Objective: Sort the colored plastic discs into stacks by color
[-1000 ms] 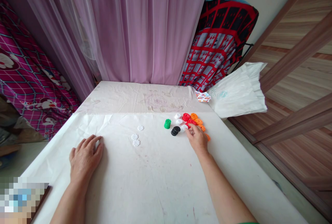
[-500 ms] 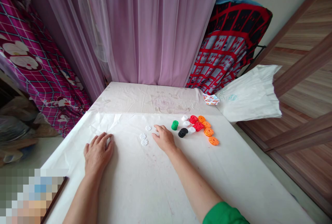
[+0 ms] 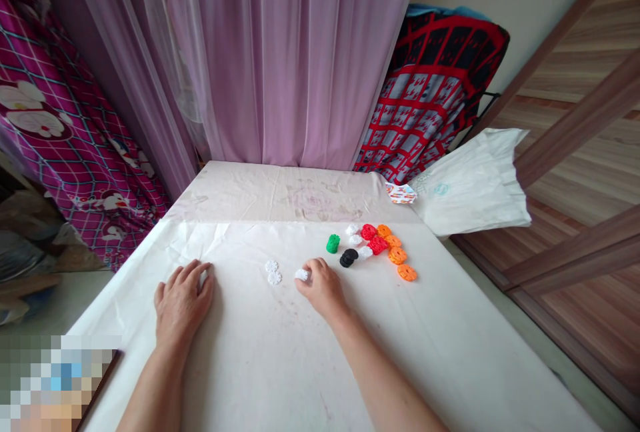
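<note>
One head-worn view, close in, tilted forward and down over the white paper-covered table [image 3: 300, 365], facing the sheer purple curtain [image 3: 280, 52].

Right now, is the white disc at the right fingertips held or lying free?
Held: the right hand pinches the white disc at its fingertips; lifted or not, cannot tell.

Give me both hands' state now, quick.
Left hand: open, flat on the table, holding nothing.
Right hand: closed on a white disc at its fingertips.
</note>
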Demonstrator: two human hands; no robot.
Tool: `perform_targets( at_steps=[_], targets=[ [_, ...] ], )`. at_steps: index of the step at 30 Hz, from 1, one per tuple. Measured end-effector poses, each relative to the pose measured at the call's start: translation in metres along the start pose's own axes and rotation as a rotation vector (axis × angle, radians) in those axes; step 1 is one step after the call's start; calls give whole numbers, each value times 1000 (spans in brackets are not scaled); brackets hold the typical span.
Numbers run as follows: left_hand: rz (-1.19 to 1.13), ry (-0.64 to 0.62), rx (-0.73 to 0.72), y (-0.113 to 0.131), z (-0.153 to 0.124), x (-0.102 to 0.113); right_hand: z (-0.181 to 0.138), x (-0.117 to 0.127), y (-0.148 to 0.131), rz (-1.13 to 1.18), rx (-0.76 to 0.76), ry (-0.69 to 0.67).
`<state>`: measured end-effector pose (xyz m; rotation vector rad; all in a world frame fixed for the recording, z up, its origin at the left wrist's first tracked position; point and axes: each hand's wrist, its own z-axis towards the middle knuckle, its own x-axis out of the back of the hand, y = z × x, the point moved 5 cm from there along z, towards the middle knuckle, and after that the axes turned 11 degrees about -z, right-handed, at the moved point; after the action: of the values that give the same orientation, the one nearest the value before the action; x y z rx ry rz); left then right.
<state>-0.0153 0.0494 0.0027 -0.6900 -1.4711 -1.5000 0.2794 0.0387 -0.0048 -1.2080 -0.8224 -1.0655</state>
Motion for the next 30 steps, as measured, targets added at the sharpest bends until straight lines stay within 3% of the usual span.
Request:
perform_targets(
  at_steps=[3,7,11,18,24,27,30],
  targets=[
    [11,-12,6,0,0,0,-31,15,44,74,-31,203],
    [29,-17,2,1,0,1,-39,52,117,67,-250,456],
    [39,-17,0,2,1,1,-10,73,153,19,-350,426],
    [33,-12,-12,-1,2,0,22,67,157,-48,-330,316],
    [14,13,-30,-1,3,-1,4,68,151,-5,-274,390],
    [12,25,-37,-1,2,-1,-21,61,128,52,-219,427],
    [8,32,-32,-1,2,-1,-39,41,83,116,-65,307]
  ],
)
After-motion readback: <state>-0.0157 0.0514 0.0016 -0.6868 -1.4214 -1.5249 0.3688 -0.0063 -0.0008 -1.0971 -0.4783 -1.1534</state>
